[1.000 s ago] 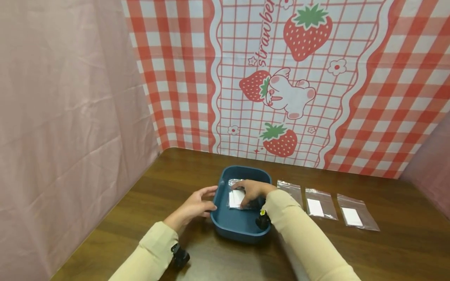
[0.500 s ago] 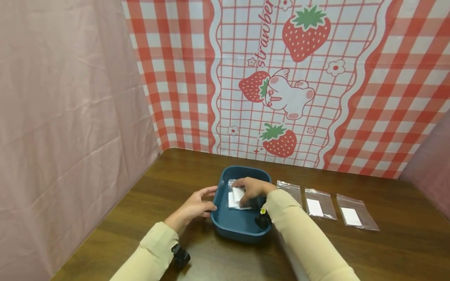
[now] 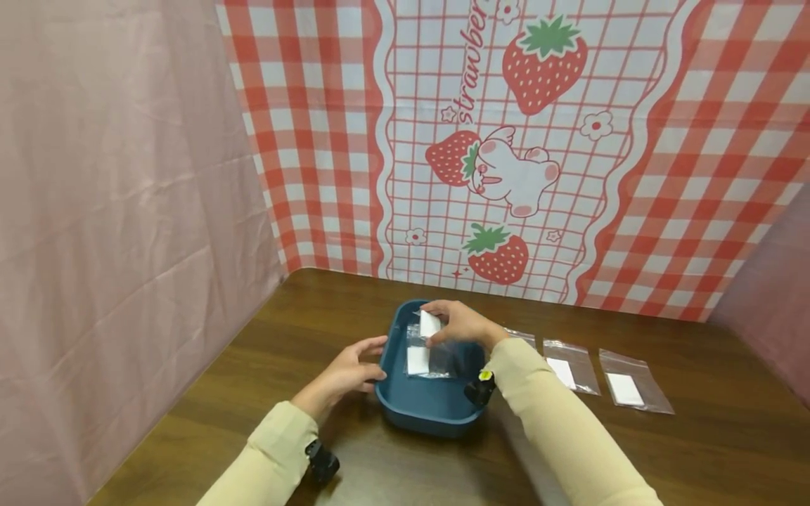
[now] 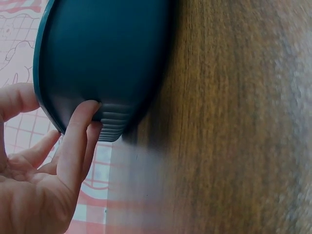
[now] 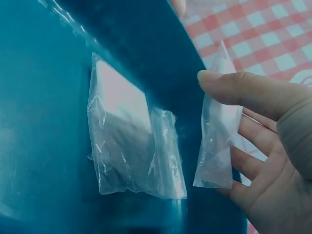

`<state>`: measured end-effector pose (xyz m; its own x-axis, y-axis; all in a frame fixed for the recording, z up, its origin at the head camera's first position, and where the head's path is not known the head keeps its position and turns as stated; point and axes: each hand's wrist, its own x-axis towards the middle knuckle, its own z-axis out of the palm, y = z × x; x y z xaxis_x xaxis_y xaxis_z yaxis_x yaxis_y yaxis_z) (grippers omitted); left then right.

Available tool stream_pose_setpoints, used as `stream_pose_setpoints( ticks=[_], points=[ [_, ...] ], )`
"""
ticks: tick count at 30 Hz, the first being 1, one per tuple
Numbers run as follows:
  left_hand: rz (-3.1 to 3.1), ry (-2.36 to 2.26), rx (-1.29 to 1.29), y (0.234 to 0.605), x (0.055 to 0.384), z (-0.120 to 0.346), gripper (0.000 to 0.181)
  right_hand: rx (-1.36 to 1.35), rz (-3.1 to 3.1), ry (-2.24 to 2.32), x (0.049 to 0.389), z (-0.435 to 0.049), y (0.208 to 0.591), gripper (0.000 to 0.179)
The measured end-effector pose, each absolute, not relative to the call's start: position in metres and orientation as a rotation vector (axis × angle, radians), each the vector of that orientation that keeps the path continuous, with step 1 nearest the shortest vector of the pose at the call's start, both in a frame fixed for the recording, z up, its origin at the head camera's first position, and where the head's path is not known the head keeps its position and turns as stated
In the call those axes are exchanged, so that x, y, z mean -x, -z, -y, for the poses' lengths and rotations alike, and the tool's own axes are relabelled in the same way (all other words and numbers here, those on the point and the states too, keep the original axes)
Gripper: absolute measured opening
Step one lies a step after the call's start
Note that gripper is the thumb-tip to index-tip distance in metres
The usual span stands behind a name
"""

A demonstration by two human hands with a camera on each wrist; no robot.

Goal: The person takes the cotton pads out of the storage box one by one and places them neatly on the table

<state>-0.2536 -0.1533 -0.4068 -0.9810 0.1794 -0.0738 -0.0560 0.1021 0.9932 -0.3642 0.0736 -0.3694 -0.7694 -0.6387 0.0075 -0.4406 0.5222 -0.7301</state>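
Note:
My right hand (image 3: 465, 325) pinches a small clear zip bag (image 5: 218, 126) with a white block inside, raised over the far part of a blue plastic bin (image 3: 430, 414). In the right wrist view, the thumb lies across the bag's near face and the other fingers are behind it. Another bag (image 5: 129, 146) with a white block (image 3: 418, 360) lies on the bin's floor. My left hand (image 3: 344, 372) holds the bin's left side. The left wrist view shows fingertips (image 4: 90, 106) against the outer wall and the thumb at the rim, its tip hidden.
Right of the bin, zip bags lie in a row on the brown wooden table (image 3: 285, 309): one bag (image 3: 563, 372) in the middle, another bag (image 3: 626, 390) farthest right, and one mostly behind my right sleeve. A strawberry-print cloth (image 3: 493, 140) hangs behind the table.
My right hand has lifted its bag from the bin's floor and moved it away from me, uncovering more of the bag beneath. My left hand stays at the bin. The head view shifts slightly.

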Motion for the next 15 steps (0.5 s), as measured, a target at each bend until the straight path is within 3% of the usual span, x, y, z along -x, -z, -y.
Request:
stream_pose_setpoints(
  ticks=[15],
  points=[
    [-2.193,-1.999,-0.139,0.407,0.252,0.15,0.066,1.002,-2.609,1.197,0.33,-0.099,0.353,0.072]
  ],
)
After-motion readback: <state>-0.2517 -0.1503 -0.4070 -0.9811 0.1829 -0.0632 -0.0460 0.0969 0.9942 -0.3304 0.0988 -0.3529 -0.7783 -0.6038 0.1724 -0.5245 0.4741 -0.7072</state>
